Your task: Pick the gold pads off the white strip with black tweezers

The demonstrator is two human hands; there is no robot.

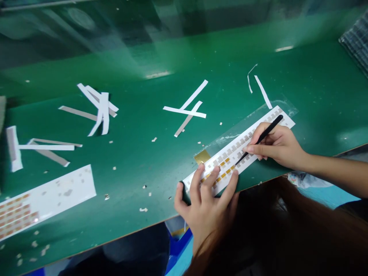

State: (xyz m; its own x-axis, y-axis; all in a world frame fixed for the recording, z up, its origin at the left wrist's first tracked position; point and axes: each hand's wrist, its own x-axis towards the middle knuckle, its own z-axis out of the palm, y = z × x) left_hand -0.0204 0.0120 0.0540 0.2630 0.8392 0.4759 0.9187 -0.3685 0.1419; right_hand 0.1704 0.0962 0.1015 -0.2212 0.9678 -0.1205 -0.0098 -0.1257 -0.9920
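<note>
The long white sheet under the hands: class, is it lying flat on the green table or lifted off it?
Flat. The white sheet lies along the green table; the left hand presses its near end, and the right hand rests on it holding black tweezers.

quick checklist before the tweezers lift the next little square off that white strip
1. Left hand pins the white strip flat on the green table: ok, fingers spread over its near end.
2. Right hand grips the black tweezers: ok, held like a pen.
3. Tweezer tip on the strip: ok, it meets a row beside the gold squares.
4. Tip already holding a square: cannot tell, too small.
5. Strip fully on the table: ok, though its near end lies close to the edge.
6. Surface free of debris: not ok, peeled white strips and small scraps lie around.
</note>
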